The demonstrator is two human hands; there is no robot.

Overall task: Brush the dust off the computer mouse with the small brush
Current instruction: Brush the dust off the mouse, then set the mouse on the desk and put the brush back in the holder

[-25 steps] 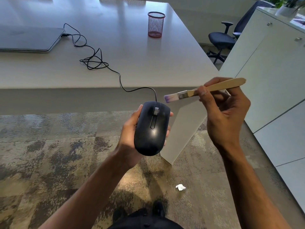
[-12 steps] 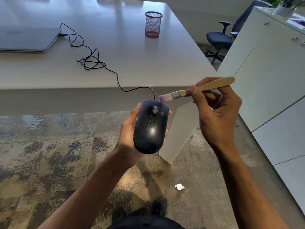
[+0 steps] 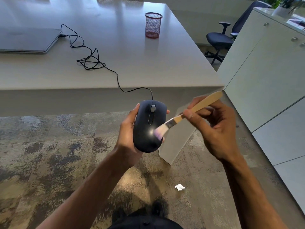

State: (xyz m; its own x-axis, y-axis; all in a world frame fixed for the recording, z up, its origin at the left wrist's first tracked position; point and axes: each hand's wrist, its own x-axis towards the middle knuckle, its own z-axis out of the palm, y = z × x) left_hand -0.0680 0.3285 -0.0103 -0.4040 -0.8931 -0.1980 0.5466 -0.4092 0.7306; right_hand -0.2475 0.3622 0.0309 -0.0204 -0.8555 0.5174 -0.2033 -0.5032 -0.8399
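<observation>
A black wired computer mouse (image 3: 146,129) is held up in front of the desk edge, cupped from below and the left by my left hand (image 3: 127,139). Its cable (image 3: 92,61) runs back over the desk to a closed laptop (image 3: 28,39). My right hand (image 3: 212,128) grips the wooden handle of a small brush (image 3: 183,115). The pale, purple-tipped bristles rest on the lower right part of the mouse's back and look blurred.
The white desk (image 3: 148,66) carries a red mesh pen cup (image 3: 153,25). White cabinets (image 3: 267,76) stand to the right, with a black office chair (image 3: 219,39) behind them. A crumpled white scrap (image 3: 179,187) lies on the patterned carpet near my shoes.
The brush has swept from above the mouse's front edge down to its lower right back. My right hand tilted the handle steeper. The mouse and left hand stayed nearly still.
</observation>
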